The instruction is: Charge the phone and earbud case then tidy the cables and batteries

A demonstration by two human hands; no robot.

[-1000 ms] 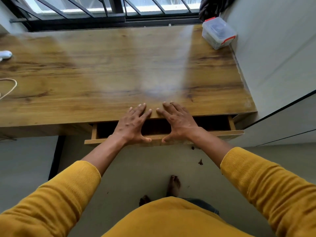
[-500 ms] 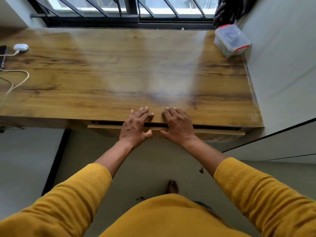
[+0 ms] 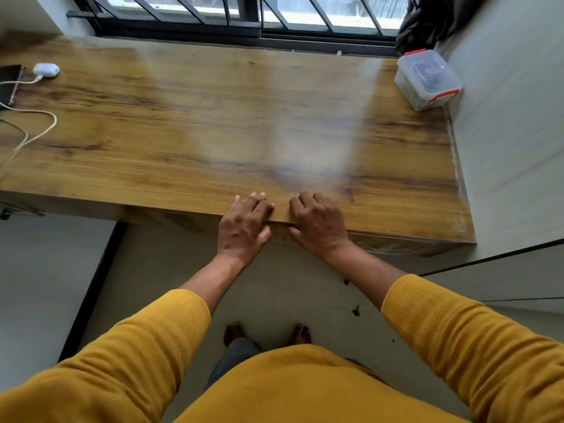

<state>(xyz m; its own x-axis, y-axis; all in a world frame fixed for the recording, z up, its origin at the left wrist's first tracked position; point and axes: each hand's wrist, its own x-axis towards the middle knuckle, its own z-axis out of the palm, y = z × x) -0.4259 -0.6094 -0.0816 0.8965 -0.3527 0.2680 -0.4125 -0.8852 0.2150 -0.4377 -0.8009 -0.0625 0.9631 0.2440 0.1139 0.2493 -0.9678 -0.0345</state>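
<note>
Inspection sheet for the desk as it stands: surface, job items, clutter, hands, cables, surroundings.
Surface: wooden desk, window glare across the middle; drawer front flush under the front edge.
Job's things: white earbud case far left with a cable plugged in; dark phone beside it, cut by the frame edge. Batteries: nothing seen.
Clutter: clear lidded box with red clips, far right corner; contents unclear.
Hands: left hand and right hand side by side on the desk's front edge, fingers bent over it, holding nothing.
Cables: white cable looping off the left edge.
Surroundings: barred window, dark cloth, wall right, pale floor with specks.
</note>
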